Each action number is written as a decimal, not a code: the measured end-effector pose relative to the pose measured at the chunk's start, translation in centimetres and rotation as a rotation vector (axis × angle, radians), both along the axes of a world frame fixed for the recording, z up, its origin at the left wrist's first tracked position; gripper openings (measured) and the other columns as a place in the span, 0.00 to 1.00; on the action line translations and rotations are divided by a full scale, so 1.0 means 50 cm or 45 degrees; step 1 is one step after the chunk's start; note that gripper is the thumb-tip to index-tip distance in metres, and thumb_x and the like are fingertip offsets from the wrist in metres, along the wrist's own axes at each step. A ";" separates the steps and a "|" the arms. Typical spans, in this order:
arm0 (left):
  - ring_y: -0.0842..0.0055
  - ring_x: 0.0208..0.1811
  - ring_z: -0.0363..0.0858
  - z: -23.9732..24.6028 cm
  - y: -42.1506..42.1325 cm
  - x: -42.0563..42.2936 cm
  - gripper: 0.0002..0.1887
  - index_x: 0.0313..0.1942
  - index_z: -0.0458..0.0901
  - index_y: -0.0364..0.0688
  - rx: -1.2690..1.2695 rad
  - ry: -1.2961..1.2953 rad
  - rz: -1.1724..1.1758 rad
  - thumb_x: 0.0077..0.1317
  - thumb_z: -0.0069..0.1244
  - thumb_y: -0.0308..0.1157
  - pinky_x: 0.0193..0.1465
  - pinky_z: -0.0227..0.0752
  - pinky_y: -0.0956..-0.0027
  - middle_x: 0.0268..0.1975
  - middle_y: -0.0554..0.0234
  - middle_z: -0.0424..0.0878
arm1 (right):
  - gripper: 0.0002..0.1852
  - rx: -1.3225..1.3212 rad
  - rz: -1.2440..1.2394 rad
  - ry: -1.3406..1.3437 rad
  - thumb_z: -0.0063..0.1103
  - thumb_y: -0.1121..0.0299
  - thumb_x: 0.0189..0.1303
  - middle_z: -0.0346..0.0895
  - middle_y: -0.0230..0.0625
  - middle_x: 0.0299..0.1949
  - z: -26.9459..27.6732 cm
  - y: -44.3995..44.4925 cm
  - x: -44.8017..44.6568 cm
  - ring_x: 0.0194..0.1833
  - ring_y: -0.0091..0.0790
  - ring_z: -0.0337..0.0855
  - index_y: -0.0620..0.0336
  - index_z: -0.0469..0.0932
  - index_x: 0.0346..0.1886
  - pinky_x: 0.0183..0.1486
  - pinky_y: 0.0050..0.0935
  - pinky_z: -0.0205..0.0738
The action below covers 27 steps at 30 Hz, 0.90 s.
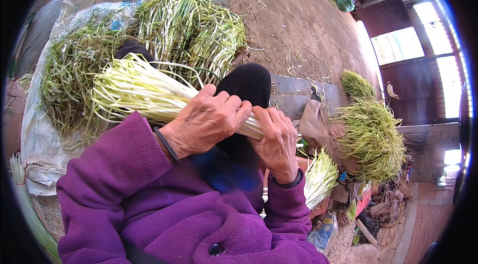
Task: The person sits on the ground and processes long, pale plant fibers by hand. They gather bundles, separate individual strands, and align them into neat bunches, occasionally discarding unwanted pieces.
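A thick bundle of pale yellow-green leafy stalks (145, 90), possibly blanched chives, lies across my lap, its loose leaf ends pointing left. My left hand (209, 122) is closed over the middle of the bundle. At the narrower, whitish stem end, my right hand (275, 141) grips the stalks, its fingers close to those of my left hand. Beyond my knees lie a heap of green and pale stalks (194, 29) and, to its left, a tangled heap of thin green and brownish leaves (71, 73).
A white woven plastic sack (35, 126) is spread under the left heap. At the right stand a large pile of yellow-green stalks (369, 141) and a reddish container (321, 206) with more pale stalks (321, 180). A long green bundle (33, 211) lies at the lower left.
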<state>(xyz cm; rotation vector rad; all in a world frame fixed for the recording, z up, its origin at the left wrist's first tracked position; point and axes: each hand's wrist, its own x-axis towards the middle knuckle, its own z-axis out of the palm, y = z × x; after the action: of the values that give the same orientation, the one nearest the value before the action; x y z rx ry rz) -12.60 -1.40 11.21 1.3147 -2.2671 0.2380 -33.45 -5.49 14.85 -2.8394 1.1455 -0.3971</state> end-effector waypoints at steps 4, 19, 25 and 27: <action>0.73 0.36 0.82 -0.001 0.003 0.001 0.17 0.51 0.80 0.42 -0.007 0.018 -0.009 0.61 0.60 0.31 0.41 0.67 0.65 0.33 0.68 0.76 | 0.21 0.067 -0.023 -0.016 0.76 0.66 0.51 0.81 0.39 0.40 0.002 -0.006 -0.008 0.41 0.51 0.84 0.54 0.81 0.49 0.46 0.45 0.76; 0.61 0.63 0.76 0.013 0.041 0.034 0.28 0.67 0.76 0.37 -0.005 0.003 -0.008 0.66 0.54 0.33 0.67 0.66 0.51 0.61 0.52 0.77 | 0.10 0.034 -0.094 0.034 0.68 0.71 0.58 0.82 0.44 0.35 -0.008 -0.017 -0.008 0.36 0.58 0.85 0.55 0.78 0.41 0.40 0.51 0.77; 0.55 0.50 0.83 0.007 0.106 0.152 0.13 0.47 0.85 0.34 -0.052 0.305 0.161 0.61 0.60 0.25 0.56 0.76 0.53 0.48 0.51 0.84 | 0.06 0.061 -0.068 0.032 0.63 0.70 0.62 0.81 0.45 0.34 -0.014 -0.023 -0.018 0.36 0.59 0.84 0.56 0.76 0.40 0.39 0.51 0.76; 0.55 0.50 0.84 -0.009 0.114 0.168 0.13 0.47 0.85 0.34 0.027 0.359 0.262 0.62 0.57 0.20 0.55 0.76 0.56 0.46 0.51 0.85 | 0.08 0.069 -0.072 0.059 0.65 0.71 0.60 0.80 0.44 0.34 -0.014 -0.023 -0.015 0.37 0.57 0.84 0.56 0.75 0.40 0.39 0.50 0.76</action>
<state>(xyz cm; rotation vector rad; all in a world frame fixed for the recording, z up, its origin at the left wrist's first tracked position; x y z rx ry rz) -4.19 4.28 10.76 1.4921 -1.9082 0.0916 -34.20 -6.62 14.15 -2.7889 1.2277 -0.2999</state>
